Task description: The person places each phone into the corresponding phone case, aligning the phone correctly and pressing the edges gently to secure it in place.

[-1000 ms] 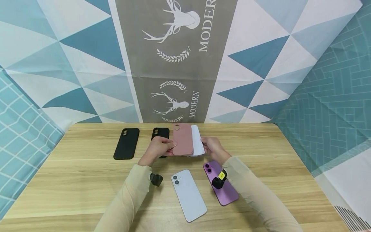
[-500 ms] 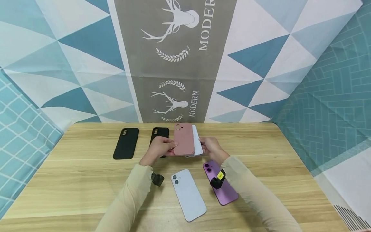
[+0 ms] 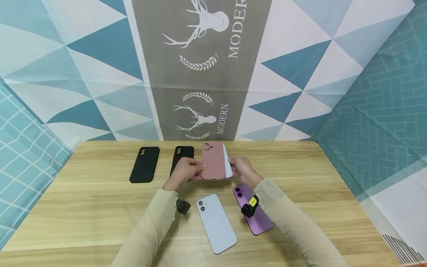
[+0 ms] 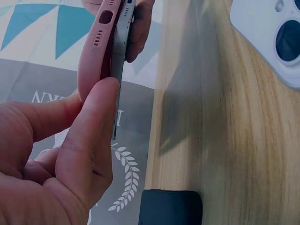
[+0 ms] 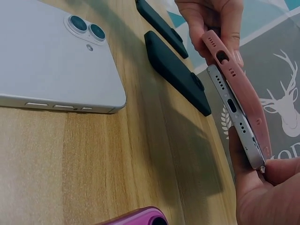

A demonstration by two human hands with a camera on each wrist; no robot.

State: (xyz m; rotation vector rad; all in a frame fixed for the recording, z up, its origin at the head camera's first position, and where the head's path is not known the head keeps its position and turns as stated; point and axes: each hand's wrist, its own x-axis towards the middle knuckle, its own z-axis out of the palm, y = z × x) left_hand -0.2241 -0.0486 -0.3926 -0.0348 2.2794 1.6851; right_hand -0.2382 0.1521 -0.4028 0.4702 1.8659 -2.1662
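Above the far part of the table, my left hand (image 3: 185, 171) pinches a pink phone case (image 3: 214, 161) by its left edge, thumb on the case's back. Behind it, a white phone (image 3: 228, 165) peeks out on the right, and my right hand (image 3: 245, 170) grips that side. In the right wrist view, the phone's port edge (image 5: 230, 104) lies along the case's open side, partly outside the case (image 5: 253, 101). The left wrist view has the case (image 4: 91, 70) and the phone's thin edge (image 4: 121, 47) close together, slightly tilted apart.
Two black phone cases (image 3: 145, 164) (image 3: 182, 152) lie at the back left, the nearer one partly behind my left hand. A white phone (image 3: 217, 223) and a purple phone (image 3: 255, 209) lie in front, the purple one under my right wrist. Patterned cloth hangs behind the table (image 3: 83, 207).
The pink case has shifted slightly right and the white phone slightly left, so a narrower strip of the phone shows. Both hands keep their grip.
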